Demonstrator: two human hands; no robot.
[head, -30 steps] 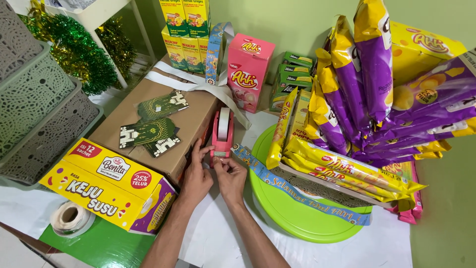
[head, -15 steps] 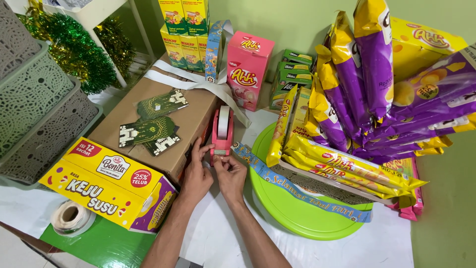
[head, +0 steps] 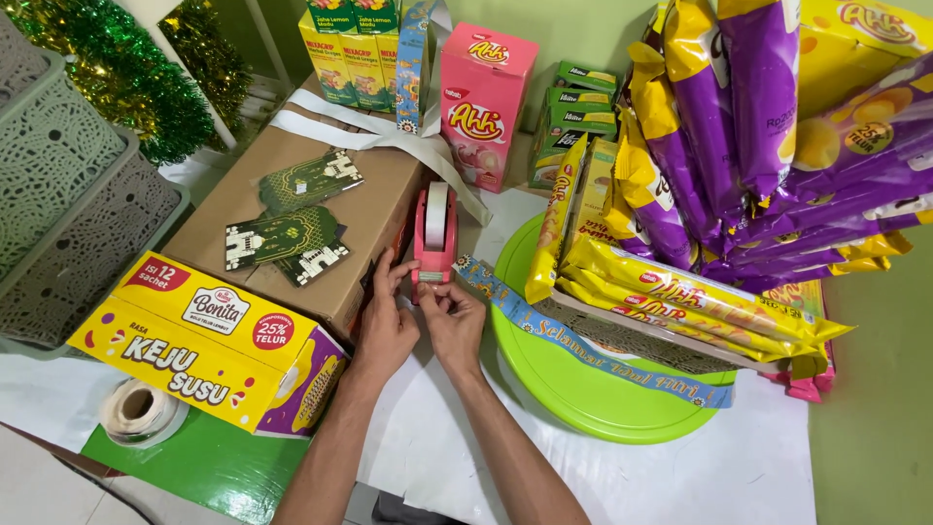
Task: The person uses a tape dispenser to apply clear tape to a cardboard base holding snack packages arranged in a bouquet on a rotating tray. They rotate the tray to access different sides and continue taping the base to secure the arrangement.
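Both my hands meet at the near end of a pink tape dispenser [head: 434, 240] that stands on the white table cover beside a brown cardboard box [head: 292, 209]. My left hand [head: 384, 326] rests against the dispenser's left side, fingers at its cutter end. My right hand [head: 453, 321] pinches at the same end, fingertips together on the tape end. A white tape roll sits in the dispenser. A blue patterned ribbon [head: 593, 350] runs from next to my right hand across a lime green round tray [head: 583, 399].
Yellow and purple snack packets [head: 739, 165] are stacked on the tray at right. A yellow box [head: 204, 340] lies at left, a tape roll [head: 136, 408] below it. Green cards [head: 292, 228] lie on the cardboard box. A pink box [head: 481, 102], drink cartons and grey baskets [head: 58, 214] stand behind.
My hands have stayed at the dispenser's near end, with the fingers shifting only slightly. The view has barely moved.
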